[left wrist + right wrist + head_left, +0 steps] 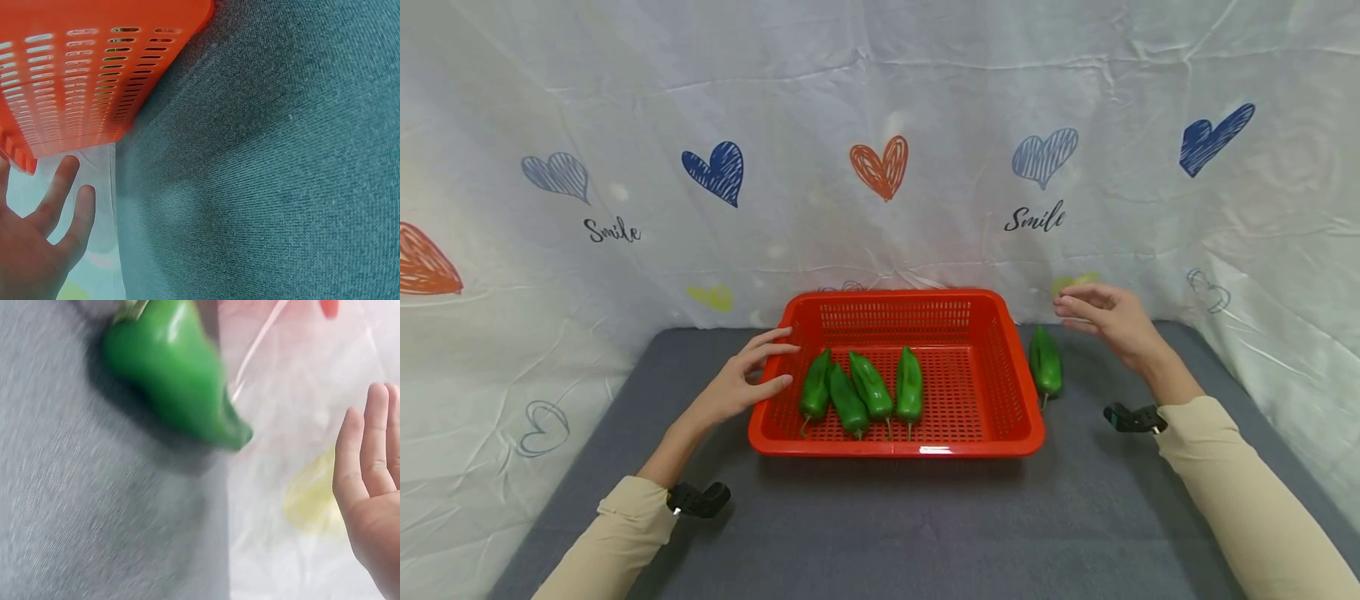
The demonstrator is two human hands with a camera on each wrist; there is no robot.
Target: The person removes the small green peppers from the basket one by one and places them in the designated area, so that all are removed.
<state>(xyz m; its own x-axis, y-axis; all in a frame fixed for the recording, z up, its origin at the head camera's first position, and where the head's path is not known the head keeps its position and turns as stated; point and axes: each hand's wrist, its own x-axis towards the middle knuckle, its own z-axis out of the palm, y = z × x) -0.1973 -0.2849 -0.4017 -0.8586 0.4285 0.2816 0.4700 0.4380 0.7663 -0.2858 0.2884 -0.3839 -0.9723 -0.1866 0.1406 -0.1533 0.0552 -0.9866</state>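
A red plastic basket [895, 448] with slotted walls stands on the grey table, and several green peppers [848, 402] lie side by side in its left half. My left hand [739, 385] is at the basket's left rim, fingers spread and thumb near the edge. In the left wrist view its fingers [59, 187] extend beside the slotted wall. Outside the basket, close to its right side, lies one more green pepper [1046, 363], stem toward me. My right hand [1108, 321] hovers just right of that pepper, holding nothing. The right wrist view shows the pepper [172, 369] apart from the extended fingers.
A white cloth [955, 108] printed with hearts and "Smile" hangs right behind the table's far edge. The grey table top [880, 533] stretches in front of the basket and to both sides. A dark band [698, 500] sits on each wrist.
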